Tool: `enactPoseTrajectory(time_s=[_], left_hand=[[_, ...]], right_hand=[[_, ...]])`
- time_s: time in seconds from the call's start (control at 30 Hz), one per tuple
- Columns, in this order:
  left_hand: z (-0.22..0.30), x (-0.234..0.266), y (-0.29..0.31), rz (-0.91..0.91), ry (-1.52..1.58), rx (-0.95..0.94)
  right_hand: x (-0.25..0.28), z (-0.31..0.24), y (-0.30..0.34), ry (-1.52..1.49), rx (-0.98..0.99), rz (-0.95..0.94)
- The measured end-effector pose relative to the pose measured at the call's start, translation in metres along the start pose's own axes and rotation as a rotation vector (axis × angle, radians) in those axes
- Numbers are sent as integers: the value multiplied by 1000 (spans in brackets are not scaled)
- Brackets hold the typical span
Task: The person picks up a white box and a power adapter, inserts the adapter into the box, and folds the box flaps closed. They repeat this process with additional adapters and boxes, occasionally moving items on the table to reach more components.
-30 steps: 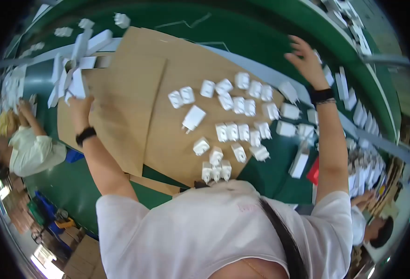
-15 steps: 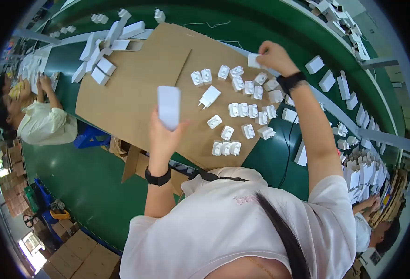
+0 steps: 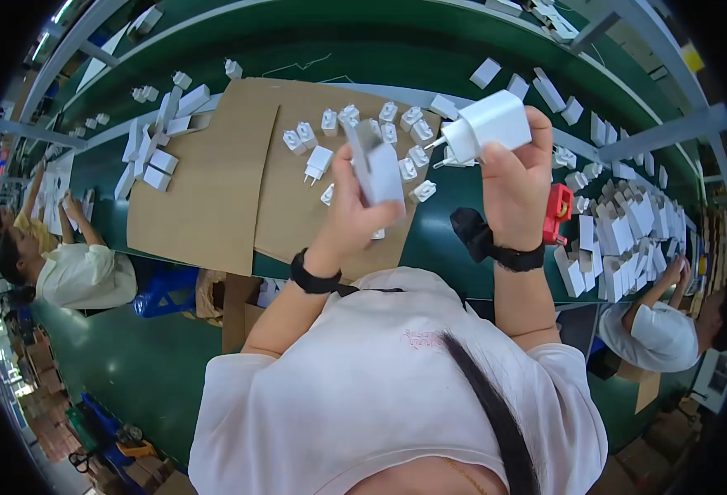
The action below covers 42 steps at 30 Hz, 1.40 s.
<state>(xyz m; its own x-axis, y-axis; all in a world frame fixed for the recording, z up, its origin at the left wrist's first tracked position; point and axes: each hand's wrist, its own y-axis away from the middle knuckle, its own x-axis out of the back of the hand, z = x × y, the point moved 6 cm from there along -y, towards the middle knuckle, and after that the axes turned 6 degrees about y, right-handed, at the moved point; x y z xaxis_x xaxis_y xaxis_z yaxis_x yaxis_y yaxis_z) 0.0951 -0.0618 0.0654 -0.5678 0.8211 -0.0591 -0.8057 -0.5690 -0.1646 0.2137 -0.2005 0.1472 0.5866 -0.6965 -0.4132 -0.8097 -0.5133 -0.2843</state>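
Note:
My left hand (image 3: 343, 219) is closed around a small white box (image 3: 382, 180), held tilted with its open, flapped end up and away from me. In my right hand (image 3: 519, 194) is a white plug charger (image 3: 495, 124), gripped by its body between thumb and fingers. Its two pins point left towards the box, and a gap separates the two. Below the hands, several more white chargers (image 3: 319, 163) stand or lie on a brown cardboard sheet (image 3: 194, 198); my left hand and the box hide part of them.
White boxes (image 3: 161, 161) lie piled on the cardboard's far left. A red tape dispenser (image 3: 558, 213) stands beyond my right wrist, near many open white boxes (image 3: 627, 223). A metal rail (image 3: 665, 136) crosses at right. Co-workers sit at left (image 3: 87, 268) and right (image 3: 660, 330).
My right hand has come nearer from the far side of the table, and its charger now shows fully. My left hand has moved right, turning the box's open end into view. The view has shifted.

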Motion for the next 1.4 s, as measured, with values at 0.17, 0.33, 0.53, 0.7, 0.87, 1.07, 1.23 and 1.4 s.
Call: enactPoseTrajectory(time_s=[0.17, 0.33, 0.53, 0.7, 0.87, 1.07, 1.23, 1.4], left_hand=[[10, -42, 24, -631, 734, 380], [-2, -43, 42, -614, 787, 345], [-19, -42, 55, -421, 503, 313], [-21, -46, 61, -458, 378, 340], [-24, -48, 57, -398, 518, 373], [-30, -53, 44, -391, 611, 456], [-30, -32, 20, -241, 819, 461], [-45, 32, -36, 21, 83, 229]], right_hand=[[10, -22, 25, 112, 54, -90], [13, -35, 37, 96, 81, -89], [19, -39, 56, 656, 190, -218], [22, -32, 61, 460, 137, -248], [30, -17, 55, 530, -30, -318], [20, -9, 34, 903, 305, -517], [9, 31, 9, 512, -91, -343], [10, 106, -44, 389, -342, -303]])
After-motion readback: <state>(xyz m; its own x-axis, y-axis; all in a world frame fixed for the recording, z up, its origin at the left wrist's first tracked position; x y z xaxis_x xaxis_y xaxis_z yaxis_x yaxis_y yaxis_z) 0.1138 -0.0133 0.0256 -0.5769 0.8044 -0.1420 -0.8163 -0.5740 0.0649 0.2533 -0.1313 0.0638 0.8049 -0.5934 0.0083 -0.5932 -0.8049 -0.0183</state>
